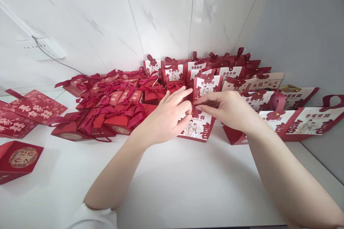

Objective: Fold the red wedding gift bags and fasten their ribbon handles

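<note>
A red and white gift box (pixel 194 128) with a printed couple stands upright on the white surface in the middle. My left hand (pixel 166 116) is closed at the upper left of this box, thumb and index finger pinched at its top edge and the other fingers lifted. From the right, my right hand (pixel 224 109) pinches the same top edge between thumb and fingers. The box's top closure lies between both sets of fingertips and is mostly covered. Just behind stands another box of the same print (pixel 206 87), with a red flower-shaped clasp on top.
Several red boxes with ribbon bows (pixel 91 120) crowd the left. More white-fronted boxes with ribbon loops (pixel 309 120) stand at the right near the grey wall. A lone red box (pixel 23 159) and patterned red bags (pixel 36 107) lie far left. White tiles (pixel 163 10) rise behind.
</note>
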{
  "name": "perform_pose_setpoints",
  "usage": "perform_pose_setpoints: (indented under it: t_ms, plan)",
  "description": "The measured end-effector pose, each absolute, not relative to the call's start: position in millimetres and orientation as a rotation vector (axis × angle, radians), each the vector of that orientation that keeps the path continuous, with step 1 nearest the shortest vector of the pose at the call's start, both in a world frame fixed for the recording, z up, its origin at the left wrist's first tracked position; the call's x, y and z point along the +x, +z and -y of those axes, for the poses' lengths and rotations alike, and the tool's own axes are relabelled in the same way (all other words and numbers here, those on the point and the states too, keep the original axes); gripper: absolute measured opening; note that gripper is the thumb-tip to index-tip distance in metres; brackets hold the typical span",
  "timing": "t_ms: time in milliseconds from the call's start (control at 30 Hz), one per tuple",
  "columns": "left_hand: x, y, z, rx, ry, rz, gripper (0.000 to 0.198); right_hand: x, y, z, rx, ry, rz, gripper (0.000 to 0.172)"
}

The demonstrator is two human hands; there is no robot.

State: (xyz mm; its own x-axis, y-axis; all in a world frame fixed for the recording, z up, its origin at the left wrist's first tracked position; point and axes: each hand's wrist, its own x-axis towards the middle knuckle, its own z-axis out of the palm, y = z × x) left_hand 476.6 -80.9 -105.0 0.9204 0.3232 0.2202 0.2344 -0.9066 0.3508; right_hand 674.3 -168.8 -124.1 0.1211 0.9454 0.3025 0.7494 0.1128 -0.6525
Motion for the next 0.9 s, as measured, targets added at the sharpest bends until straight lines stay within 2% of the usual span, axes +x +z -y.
perform_pose_setpoints:
  t_ms: [600, 900]
  plan:
    - [487, -118, 83, 2.998, 0.451, -0.43, 0.019, 671, -121, 169, -1.662, 0.336, 1.657, 0.018]
    - [481, -108, 88, 2.976, 0.661, -0.423, 0.017, 669, -113, 182, -1.547, 0.239, 1.609, 0.016]
